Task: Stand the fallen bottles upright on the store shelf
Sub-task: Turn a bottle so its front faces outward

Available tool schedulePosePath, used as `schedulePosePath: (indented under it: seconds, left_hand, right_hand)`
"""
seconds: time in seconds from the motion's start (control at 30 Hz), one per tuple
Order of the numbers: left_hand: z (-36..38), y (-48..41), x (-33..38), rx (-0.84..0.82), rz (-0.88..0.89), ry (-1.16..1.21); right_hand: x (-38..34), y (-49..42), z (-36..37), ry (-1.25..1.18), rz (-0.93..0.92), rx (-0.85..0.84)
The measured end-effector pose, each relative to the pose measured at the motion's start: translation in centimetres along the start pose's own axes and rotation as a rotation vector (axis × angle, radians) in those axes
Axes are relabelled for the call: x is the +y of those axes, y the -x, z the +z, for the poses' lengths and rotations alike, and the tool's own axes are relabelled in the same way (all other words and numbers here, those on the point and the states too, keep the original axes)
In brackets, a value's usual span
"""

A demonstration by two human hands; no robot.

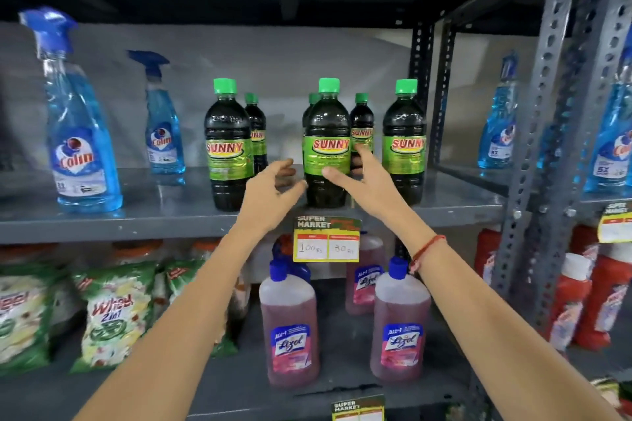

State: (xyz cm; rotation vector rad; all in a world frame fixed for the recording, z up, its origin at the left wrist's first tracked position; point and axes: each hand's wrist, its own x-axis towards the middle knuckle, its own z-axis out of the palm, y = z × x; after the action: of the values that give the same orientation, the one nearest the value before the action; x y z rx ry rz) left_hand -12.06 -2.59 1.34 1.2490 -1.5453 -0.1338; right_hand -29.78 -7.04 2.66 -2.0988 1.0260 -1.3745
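Note:
Several dark Sunny bottles with green caps stand upright on the grey metal shelf [154,215]. The front middle bottle [326,133] stands between my hands. My left hand [273,188] hovers just left of its base, fingers spread and curled, holding nothing. My right hand [359,178] is open on its right side, thumb near the label, fingers reaching toward the bottle behind [361,123]. Another front bottle [227,143] stands to the left and one [404,140] to the right. No bottle lies on its side in view.
Blue Colin spray bottles [80,133] [164,133] stand at the shelf's left. A price tag [326,239] hangs from the shelf edge. Below are pink Lizol bottles [290,328], green detergent packs [116,311] and red bottles [574,304]. A perforated steel upright [547,113] rises at the right.

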Motion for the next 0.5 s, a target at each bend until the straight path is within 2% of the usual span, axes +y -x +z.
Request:
schedulePosePath:
  seconds: [0.07, 0.17, 0.5]
  left_hand:
    - [-0.3, -0.6, 0.0, -0.194, -0.059, -0.034]
    - [-0.1, -1.2, 0.1, -0.302, 0.005, -0.122]
    - [0.5, -0.8, 0.1, -0.250, 0.022, -0.070]
  right_hand:
    - [0.1, -0.5, 0.3, -0.062, 0.072, -0.038]
    - [0.5, -0.6, 0.6, -0.098, 0.105, -0.094]
    - [1.5, -0.7, 0.5, -0.116, 0.093, -0.214]
